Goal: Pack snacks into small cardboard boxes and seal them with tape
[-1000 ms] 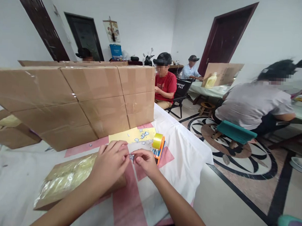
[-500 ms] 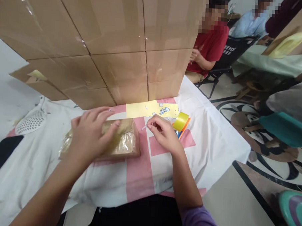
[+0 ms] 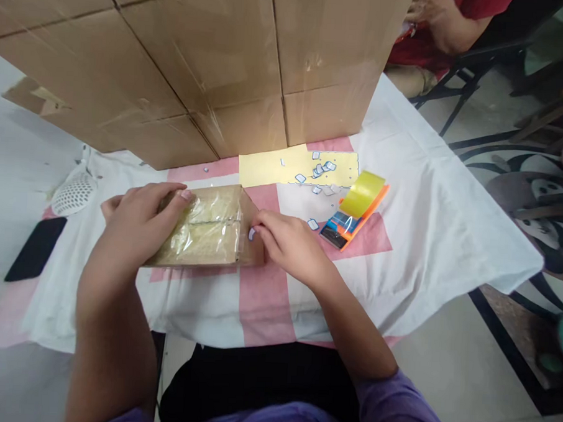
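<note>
A small cardboard box [image 3: 210, 229], its top covered in shiny clear tape, lies on the tablecloth in front of me. My left hand [image 3: 138, 223] grips its left part, with the thumb on top and the far fingers hidden behind it. At the right end of the box is my right hand [image 3: 292, 242], its thumb and forefinger pinched at a small whitish sticker [image 3: 251, 234] against the end face. To the right of that hand lies an orange and blue tape dispenser [image 3: 344, 223] carrying a yellow roll of tape [image 3: 364, 193].
Stacked large cartons [image 3: 213, 65] wall off the back. A yellow sheet [image 3: 267, 168] with several small white stickers [image 3: 324, 169] lies before them. At left are a black phone-like slab [image 3: 36, 249] and a perforated white item [image 3: 74, 194]. A person in red [image 3: 450, 32] sits back right.
My right hand has moved left with the small sticker, from beside the box to its right end. The left hand has settled onto the box. The view has tilted down.
</note>
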Available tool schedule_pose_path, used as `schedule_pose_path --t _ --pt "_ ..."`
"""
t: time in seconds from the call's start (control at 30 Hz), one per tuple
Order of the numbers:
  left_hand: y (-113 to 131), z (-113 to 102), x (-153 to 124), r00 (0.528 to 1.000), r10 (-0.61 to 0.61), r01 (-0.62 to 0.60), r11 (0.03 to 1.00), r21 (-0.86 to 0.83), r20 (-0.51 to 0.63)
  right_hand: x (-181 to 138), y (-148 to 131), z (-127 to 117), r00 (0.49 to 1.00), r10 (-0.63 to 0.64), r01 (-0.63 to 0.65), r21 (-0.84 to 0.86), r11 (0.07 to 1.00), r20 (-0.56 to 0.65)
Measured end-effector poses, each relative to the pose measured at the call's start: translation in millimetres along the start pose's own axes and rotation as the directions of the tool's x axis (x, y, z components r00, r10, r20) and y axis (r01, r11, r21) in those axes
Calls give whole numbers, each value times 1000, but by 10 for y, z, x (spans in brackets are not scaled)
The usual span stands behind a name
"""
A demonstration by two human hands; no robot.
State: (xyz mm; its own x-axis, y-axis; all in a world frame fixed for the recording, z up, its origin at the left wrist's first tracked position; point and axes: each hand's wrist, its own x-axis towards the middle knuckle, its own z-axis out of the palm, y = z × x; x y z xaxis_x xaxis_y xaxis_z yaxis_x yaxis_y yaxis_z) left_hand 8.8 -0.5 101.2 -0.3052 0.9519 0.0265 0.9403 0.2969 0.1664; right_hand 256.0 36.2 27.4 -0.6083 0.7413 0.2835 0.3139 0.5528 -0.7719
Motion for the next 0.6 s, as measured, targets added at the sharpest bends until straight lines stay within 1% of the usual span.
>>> schedule_pose_path --t 0.07,0.17,0.3,0.43,0.5,0.6 --pt "-13 13 4 1000 3 -3 1000 -5 -9 8 3 28 999 41 -40 42 998 -26" --pt "-21 19 3 1000 4 -4 1000 -1 -7 28 16 79 997 40 -36 74 997 -61" --pt "-16 13 -15 1000 7 -7 1000 -14 -19 34 23 142 995 -5 8 28 1000 -101" --pt "0 4 -29 1000 0 -1 1000 -23 -27 26 17 211 989 -21 17 -27 999 -146" --pt "6 4 -25 1000 -9 9 1000 -19 -27 26 9 255 984 -5 4 -6 1000 -176" --pt "2 8 -12 1000 -19 19 1000 -12 -21 18 -20 335 968 66 -51 70 996 -243"
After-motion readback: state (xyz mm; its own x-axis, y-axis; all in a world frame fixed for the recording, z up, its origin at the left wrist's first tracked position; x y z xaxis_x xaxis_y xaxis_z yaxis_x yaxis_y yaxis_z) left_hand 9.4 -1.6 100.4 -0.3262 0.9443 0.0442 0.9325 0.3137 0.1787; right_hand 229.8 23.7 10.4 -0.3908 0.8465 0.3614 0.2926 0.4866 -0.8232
